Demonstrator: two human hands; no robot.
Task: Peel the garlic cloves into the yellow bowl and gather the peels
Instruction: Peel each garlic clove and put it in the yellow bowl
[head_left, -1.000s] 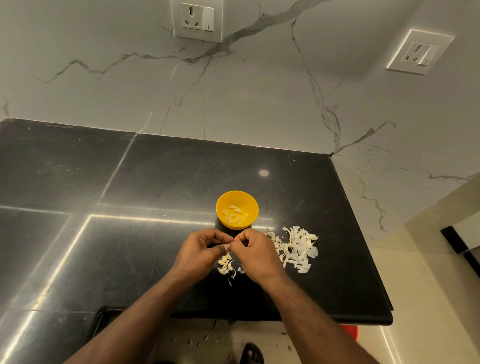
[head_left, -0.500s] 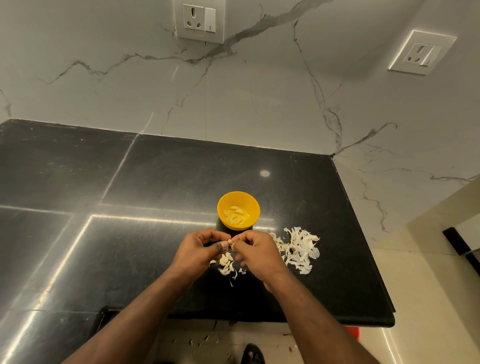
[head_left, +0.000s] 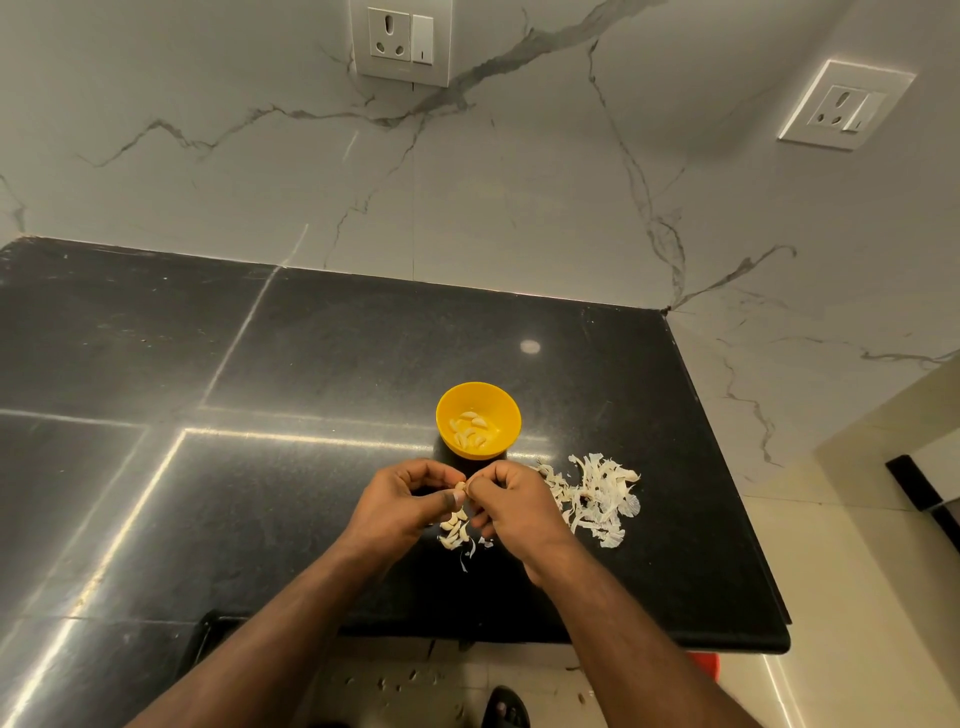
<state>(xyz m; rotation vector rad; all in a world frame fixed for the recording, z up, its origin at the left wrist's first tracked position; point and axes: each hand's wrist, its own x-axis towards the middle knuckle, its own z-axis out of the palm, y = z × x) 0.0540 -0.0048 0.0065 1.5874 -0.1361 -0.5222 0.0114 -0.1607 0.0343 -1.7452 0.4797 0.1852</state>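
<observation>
Broad black polished stone surface (head_left: 363, 364), set against a white marble-veined wall, carrying everything in play. Largest heap there: a loose spread of papery white garlic peels (head_left: 597, 501) to the right of the hands, lying scattered and not yet drawn together, so the gathering looks undone. Beyond the hands, a small round yellow plastic bowl (head_left: 506, 413) with several pale peeled cloves already on its bottom, so a good share of the peeling seems finished. Below the hands, a small cluster of pale unpeeled garlic cloves (head_left: 454, 530) resting on the surface with a few stray skin slivers beside it, so more peeling apparently remains. Left hand (head_left: 400, 501) and right hand (head_left: 514, 506) meeting just in front of the bowl, each grip pinching from its own side one small pale garlic clove (head_left: 460, 487) between thumb and fingertips. Whether any skin clings to that clove: too small to tell. By this reckoning, somewhere past the middle, with the held clove, the cluster and the sweep-up left.
</observation>
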